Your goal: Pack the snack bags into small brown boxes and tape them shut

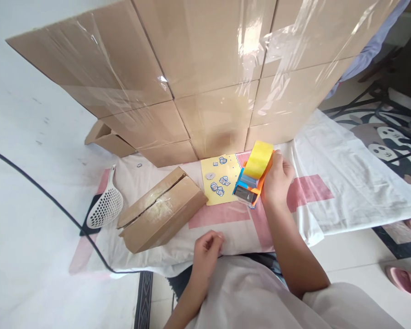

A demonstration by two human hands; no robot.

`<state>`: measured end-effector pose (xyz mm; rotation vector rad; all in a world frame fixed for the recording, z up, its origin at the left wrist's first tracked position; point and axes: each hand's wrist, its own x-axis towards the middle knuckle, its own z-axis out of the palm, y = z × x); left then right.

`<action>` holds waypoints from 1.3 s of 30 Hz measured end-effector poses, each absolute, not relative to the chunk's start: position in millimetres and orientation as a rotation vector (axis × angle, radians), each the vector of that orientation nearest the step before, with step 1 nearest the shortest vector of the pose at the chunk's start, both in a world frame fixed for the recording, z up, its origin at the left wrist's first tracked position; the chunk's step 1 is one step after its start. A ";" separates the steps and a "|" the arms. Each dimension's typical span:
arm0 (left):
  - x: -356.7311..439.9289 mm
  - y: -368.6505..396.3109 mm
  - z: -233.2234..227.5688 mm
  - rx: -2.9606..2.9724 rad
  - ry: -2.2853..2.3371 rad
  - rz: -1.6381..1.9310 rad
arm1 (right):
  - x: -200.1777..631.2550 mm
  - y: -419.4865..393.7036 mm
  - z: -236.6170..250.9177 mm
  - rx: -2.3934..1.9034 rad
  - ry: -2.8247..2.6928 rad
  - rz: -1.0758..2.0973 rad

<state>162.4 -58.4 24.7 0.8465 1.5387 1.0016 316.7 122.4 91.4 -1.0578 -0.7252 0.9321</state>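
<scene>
My right hand point(276, 179) grips an orange and blue tape dispenser point(250, 183) with a yellow roll of tape point(258, 158), held just above the white and pink cloth point(315, 192). A small closed cardboard box point(160, 210) lies on the cloth to the left, its top seam untaped. My left hand point(207, 246) rests near my lap with its fingers curled, holding nothing, a little to the right of that box. A yellow sticker sheet point(219, 180) lies between the box and the dispenser.
A tall stack of taped cardboard boxes point(205, 77) stands right behind the cloth. A white perforated scoop point(105, 205) lies at the left. A black cable point(55, 201) crosses the white floor. Pink slippers point(406, 278) sit at the right on a patterned rug point(390, 137).
</scene>
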 end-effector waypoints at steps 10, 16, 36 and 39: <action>168.1 -9.9 53.5 1.041 1.222 1.126 | 302.1 86.9 102.6 -1.085 -0.959 0.938; 175.3 -10.4 45.0 0.993 1.272 1.045 | 303.6 87.0 97.4 -1.149 -0.921 0.969; 178.0 -16.6 77.6 1.596 1.390 1.018 | 304.7 75.6 73.7 -1.206 -0.321 1.575; 179.4 -16.8 85.5 1.547 1.393 0.908 | 309.8 70.7 73.0 -1.240 -0.314 1.564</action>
